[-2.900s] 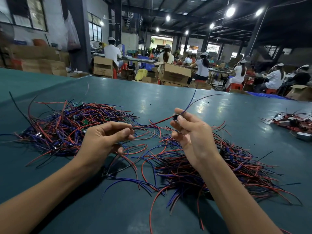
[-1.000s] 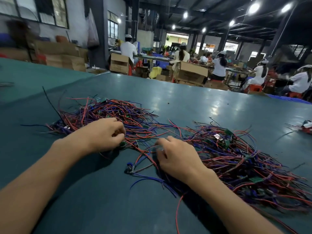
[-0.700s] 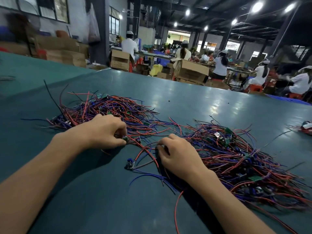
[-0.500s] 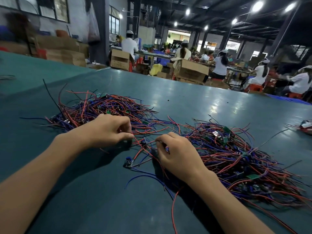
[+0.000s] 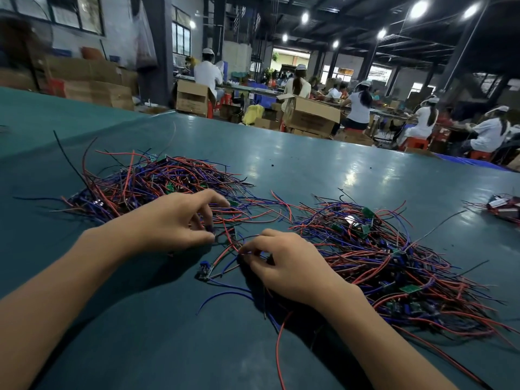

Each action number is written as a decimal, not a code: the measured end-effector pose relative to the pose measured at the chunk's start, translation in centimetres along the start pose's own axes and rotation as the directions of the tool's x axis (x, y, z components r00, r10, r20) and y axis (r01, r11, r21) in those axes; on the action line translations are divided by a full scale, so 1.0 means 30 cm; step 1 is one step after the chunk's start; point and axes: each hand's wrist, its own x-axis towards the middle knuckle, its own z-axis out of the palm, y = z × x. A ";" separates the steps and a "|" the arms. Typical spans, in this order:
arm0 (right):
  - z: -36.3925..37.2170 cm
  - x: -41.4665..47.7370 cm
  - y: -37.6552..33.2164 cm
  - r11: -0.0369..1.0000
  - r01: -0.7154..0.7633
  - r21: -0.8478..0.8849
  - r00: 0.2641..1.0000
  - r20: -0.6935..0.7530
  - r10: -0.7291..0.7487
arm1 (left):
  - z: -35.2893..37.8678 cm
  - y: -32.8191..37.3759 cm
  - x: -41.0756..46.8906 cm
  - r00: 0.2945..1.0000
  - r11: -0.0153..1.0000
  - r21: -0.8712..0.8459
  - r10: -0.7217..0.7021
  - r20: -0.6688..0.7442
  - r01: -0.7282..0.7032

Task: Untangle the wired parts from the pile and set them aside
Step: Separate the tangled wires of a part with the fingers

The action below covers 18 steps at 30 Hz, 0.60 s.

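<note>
Nearest, bare green table (image 5: 135, 333) lay open on the near side of the loose wired part (image 5: 204, 270). Just right of that part, right hand (image 5: 289, 268) pinched a red wire (image 5: 231, 241). Beyond-left of it, left hand (image 5: 174, 220) nipped strands (image 5: 216, 232), grip narrow. Versus 0.5 s earlier, its index finger had stretched out. Farther back of the part lay left pile (image 5: 146, 181) and right pile (image 5: 394, 263): tangled red and blue leads, small green boards. Beyond them, tabletop ran to its far edge.
</note>
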 end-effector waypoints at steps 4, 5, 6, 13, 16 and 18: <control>-0.009 0.004 0.014 0.997 -0.003 0.074 1.000 0.009 0.002 | -0.003 0.020 -0.001 0.929 0.984 0.062 0.176 -0.326 -0.165; -0.012 0.004 0.020 0.992 -0.005 0.127 1.000 -0.002 0.006 | -0.004 0.027 0.000 0.897 0.976 0.100 0.218 -0.386 -0.194; -0.017 0.004 0.026 0.980 -0.011 0.201 1.000 -0.022 0.015 | -0.003 0.033 0.001 0.864 0.965 0.142 0.260 -0.432 -0.220; -0.028 -0.007 0.041 0.891 -0.038 0.452 0.996 -0.060 0.073 | 0.000 0.059 0.014 0.692 0.914 0.284 0.405 -0.598 -0.289; -0.026 -0.005 0.013 0.670 0.051 0.741 0.974 -0.186 0.132 | 0.001 0.068 0.014 0.675 0.891 0.266 0.453 -0.582 -0.368; -0.039 -0.004 0.006 0.516 0.121 0.848 0.951 -0.248 0.185 | 0.009 0.084 0.011 0.676 0.865 0.260 0.498 -0.543 -0.429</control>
